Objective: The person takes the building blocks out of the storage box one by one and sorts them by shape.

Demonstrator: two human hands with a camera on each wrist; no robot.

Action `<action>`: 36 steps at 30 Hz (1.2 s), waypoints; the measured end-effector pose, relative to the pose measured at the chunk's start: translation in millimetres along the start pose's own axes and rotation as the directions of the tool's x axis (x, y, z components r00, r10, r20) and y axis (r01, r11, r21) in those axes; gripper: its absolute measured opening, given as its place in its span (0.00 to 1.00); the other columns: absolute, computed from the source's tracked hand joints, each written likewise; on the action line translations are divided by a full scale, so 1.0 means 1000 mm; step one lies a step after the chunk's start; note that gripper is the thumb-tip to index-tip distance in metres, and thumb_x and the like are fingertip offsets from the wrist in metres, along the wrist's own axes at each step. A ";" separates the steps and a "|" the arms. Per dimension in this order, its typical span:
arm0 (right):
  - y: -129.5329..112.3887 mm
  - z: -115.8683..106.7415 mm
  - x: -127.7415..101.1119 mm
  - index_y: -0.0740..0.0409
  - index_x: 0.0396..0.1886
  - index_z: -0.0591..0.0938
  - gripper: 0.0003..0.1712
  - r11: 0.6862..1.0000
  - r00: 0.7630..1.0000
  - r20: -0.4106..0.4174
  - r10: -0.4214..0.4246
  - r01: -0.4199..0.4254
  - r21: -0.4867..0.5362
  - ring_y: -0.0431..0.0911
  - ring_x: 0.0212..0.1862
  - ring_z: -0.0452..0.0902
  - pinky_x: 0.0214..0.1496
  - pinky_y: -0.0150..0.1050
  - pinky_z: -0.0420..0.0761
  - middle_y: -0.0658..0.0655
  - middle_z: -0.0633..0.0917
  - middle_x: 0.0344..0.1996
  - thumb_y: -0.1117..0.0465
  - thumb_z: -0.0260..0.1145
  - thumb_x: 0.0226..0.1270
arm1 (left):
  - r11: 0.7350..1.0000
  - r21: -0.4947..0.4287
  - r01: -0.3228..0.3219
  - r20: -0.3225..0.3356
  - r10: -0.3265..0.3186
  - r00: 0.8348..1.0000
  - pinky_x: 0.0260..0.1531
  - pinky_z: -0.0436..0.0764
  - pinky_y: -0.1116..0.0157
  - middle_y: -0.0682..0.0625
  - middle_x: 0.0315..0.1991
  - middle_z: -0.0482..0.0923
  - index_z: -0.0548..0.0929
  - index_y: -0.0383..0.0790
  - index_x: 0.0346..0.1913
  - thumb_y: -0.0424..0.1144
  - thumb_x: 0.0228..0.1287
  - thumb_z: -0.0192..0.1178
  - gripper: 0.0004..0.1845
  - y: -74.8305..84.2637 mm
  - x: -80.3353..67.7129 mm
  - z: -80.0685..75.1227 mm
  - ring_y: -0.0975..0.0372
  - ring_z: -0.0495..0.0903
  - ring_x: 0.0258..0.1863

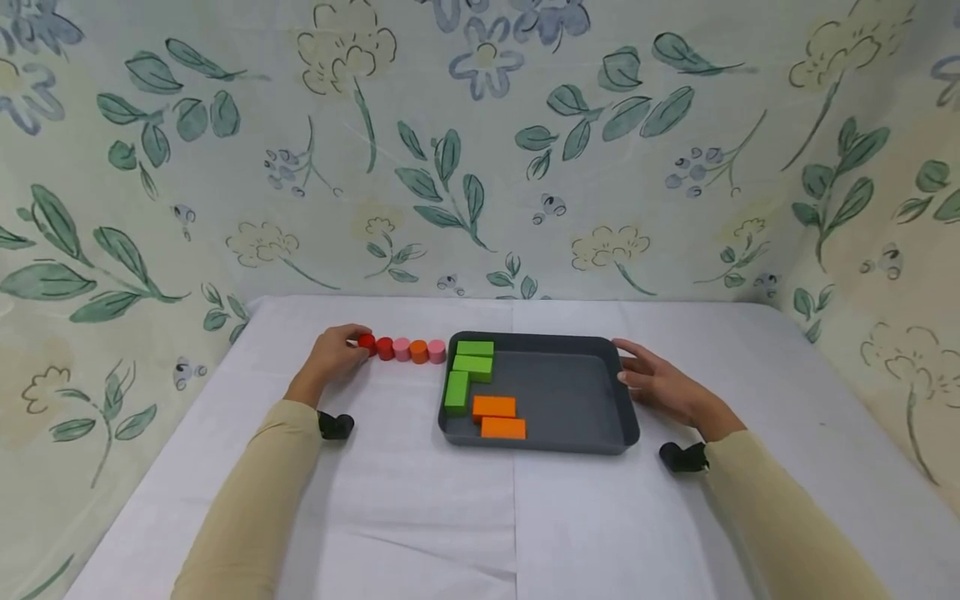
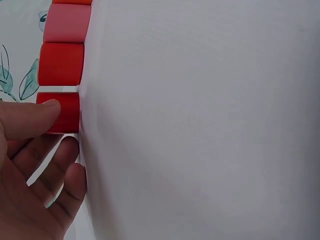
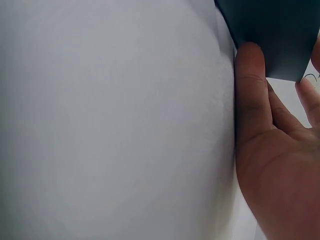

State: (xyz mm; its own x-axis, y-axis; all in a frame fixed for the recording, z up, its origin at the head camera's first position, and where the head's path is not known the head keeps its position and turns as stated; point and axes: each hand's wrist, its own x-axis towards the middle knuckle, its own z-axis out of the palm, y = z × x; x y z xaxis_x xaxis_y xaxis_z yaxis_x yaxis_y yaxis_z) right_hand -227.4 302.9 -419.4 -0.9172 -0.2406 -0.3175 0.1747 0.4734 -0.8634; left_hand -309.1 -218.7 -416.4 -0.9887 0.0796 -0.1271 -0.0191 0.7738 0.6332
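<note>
My left hand pinches the dark red cylinder at the left end of a row, the thumb lying over its side. A narrow gap parts it from the neighbouring red cylinder. Further along the row come a pink cylinder, an orange cylinder and another pink cylinder beside the tray. On the other side, my right hand touches the right end of the dark grey tray with fairly straight fingers. The right wrist view shows the thumb against the tray's outer wall.
Inside the tray, three green blocks lie along the left and two orange blocks near the front. A white cloth with creases covers the table. Behind it hangs a flower-patterned curtain.
</note>
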 end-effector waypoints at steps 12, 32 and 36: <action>0.002 0.002 0.000 0.42 0.81 0.41 0.44 1.000 1.000 0.010 0.003 -0.003 -0.003 0.69 0.78 0.48 0.76 0.67 0.54 0.70 0.45 0.79 0.59 0.54 0.76 | 1.000 -0.007 0.024 0.016 -0.024 1.000 0.62 0.77 0.49 0.36 0.66 0.71 0.72 0.41 0.69 0.37 0.70 0.55 0.25 -0.001 -0.002 0.001 0.44 0.70 0.62; 0.002 -0.002 0.003 0.42 0.81 0.40 0.44 1.000 1.000 0.019 -0.012 0.013 -0.014 0.70 0.78 0.47 0.76 0.67 0.53 0.70 0.44 0.79 0.57 0.54 0.76 | 0.991 0.033 -0.133 -0.176 0.137 0.975 0.56 0.80 0.49 0.37 0.64 0.75 0.76 0.40 0.65 0.35 0.72 0.48 0.21 0.016 -0.017 -0.023 0.45 0.74 0.58; 0.003 -0.002 0.002 0.43 0.81 0.40 0.44 1.000 1.000 0.016 -0.009 0.009 -0.007 0.70 0.78 0.47 0.76 0.67 0.53 0.70 0.44 0.79 0.58 0.54 0.76 | 0.968 0.041 -0.247 -0.223 0.249 0.942 0.50 0.83 0.51 0.40 0.58 0.79 0.80 0.41 0.60 0.35 0.72 0.49 0.18 0.049 -0.028 -0.023 0.48 0.76 0.54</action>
State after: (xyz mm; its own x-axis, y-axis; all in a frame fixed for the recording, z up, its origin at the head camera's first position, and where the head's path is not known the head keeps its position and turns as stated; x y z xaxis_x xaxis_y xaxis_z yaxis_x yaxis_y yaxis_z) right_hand -229.6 305.8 -421.9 -0.9131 -0.2579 -0.3159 0.1641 0.4768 -0.8635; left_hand -286.3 -197.1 -364.3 -0.9697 0.1278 0.2083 0.2313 0.7551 0.6135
